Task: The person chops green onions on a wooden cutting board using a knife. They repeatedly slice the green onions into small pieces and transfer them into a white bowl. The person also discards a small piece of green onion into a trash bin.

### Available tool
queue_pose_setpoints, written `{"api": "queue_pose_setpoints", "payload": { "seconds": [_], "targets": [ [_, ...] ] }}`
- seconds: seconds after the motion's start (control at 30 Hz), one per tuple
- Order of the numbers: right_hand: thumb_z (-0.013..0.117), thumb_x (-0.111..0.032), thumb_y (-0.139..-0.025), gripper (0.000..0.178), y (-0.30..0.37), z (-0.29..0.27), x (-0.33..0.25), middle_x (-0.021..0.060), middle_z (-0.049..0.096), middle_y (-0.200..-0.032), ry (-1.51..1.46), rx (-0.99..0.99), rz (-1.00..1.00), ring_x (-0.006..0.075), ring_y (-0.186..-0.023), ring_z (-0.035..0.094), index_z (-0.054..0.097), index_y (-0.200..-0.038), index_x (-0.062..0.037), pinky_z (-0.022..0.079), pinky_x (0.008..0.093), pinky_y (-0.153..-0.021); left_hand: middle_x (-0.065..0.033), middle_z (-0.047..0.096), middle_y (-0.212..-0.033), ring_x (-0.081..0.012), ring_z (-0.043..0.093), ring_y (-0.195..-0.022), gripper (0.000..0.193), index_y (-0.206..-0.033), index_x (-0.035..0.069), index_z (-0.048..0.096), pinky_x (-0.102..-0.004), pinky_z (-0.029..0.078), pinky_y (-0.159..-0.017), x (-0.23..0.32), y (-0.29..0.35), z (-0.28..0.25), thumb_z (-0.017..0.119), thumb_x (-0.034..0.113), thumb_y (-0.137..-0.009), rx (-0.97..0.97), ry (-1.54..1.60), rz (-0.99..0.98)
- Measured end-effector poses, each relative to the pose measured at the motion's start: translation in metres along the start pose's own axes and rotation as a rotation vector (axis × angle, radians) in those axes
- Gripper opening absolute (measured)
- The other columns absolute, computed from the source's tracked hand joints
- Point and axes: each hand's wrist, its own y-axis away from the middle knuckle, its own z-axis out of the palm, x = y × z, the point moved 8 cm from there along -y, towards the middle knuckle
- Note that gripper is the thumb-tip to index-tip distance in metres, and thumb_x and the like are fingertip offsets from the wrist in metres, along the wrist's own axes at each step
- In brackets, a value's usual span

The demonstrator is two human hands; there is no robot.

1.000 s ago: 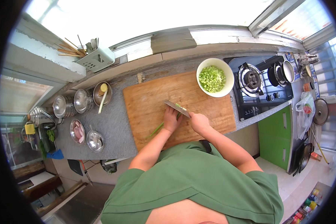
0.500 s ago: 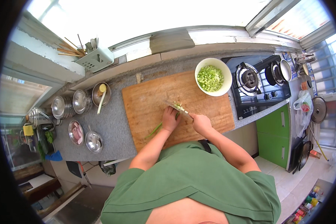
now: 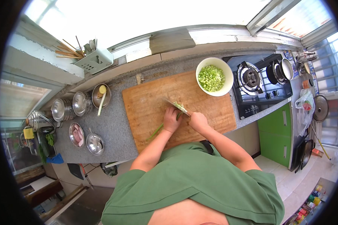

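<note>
On the wooden cutting board (image 3: 146,103), my left hand (image 3: 172,120) is closed over thin green scallion stalks (image 3: 156,130), whose ends trail toward the near left. My right hand (image 3: 199,122) grips a knife (image 3: 183,110) by its handle. The blade slants up and to the left, right against the left fingertips. Small pale-green chopped pieces (image 3: 179,105) lie along the blade's far side. The part of the stalks under the left fingers is hidden. A white bowl (image 3: 229,88) of chopped green pieces (image 3: 211,78) rests at the board's far right corner.
Right of the board is a black gas stove (image 3: 248,108). Left on the grey counter (image 3: 112,131) are a metal bowl (image 3: 108,98) with a white stalk and a yellowish piece, a bowl of raw meat (image 3: 77,134), another metal bowl (image 3: 95,144) and stacked bowls (image 3: 59,109).
My right hand and the knife have shifted slightly left, toward my left hand. The left hand stays at nearly the same spot on the stalks.
</note>
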Motion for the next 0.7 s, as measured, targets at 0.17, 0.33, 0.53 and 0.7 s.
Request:
{"api": "queue_pose_setpoints", "payload": {
  "seconds": [0.17,0.33,0.53,0.7],
  "targets": [
    [0.058,-0.011,-0.083,0.038,0.018,-0.014,0.000,0.0203,0.070,-0.095,-0.042,0.042,-0.047,0.0382,-0.091,0.067,0.068,-0.119,-0.0176,0.053,0.0483,-0.079,-0.0131,0.059,-0.101,-0.0346,0.054,-0.102,0.023,-0.090,0.005,0.065,-0.0435,0.049,-0.089,0.001,0.000,-0.004,0.073,0.010,-0.069,0.019,-0.020,0.001],
    [0.056,-0.011,-0.084,0.034,0.025,-0.017,-0.003,0.0208,0.070,-0.094,-0.005,0.029,-0.067,0.0391,-0.088,0.067,0.070,-0.114,-0.0164,0.054,0.0486,-0.078,-0.0128,0.060,-0.100,-0.0343,0.055,-0.102,0.022,-0.090,0.004,0.066,-0.0434,0.049,-0.090,0.007,-0.004,-0.010,0.073,0.010,-0.070,0.050,-0.020,0.032],
    [0.057,-0.009,-0.082,0.030,-0.005,0.010,0.006,0.0217,0.070,-0.094,0.056,-0.028,-0.012,0.0390,-0.090,0.068,0.069,-0.110,-0.0119,0.054,0.0482,-0.080,-0.0135,0.060,-0.099,-0.0345,0.055,-0.098,0.022,-0.089,0.004,0.066,-0.0433,0.049,-0.087,0.004,-0.002,-0.006,0.073,0.010,-0.070,0.025,0.007,0.015],
    [0.055,-0.006,-0.081,0.044,-0.001,0.002,-0.008,0.0230,0.069,-0.093,-0.047,0.075,-0.036,0.0402,-0.091,0.066,0.067,-0.121,-0.0182,0.053,0.0497,-0.081,-0.0134,0.059,-0.098,-0.0345,0.055,-0.097,0.019,-0.086,0.004,0.064,-0.0434,0.049,-0.086,-0.001,0.002,-0.002,0.073,0.008,-0.069,0.021,0.002,0.006]
  ]
}}
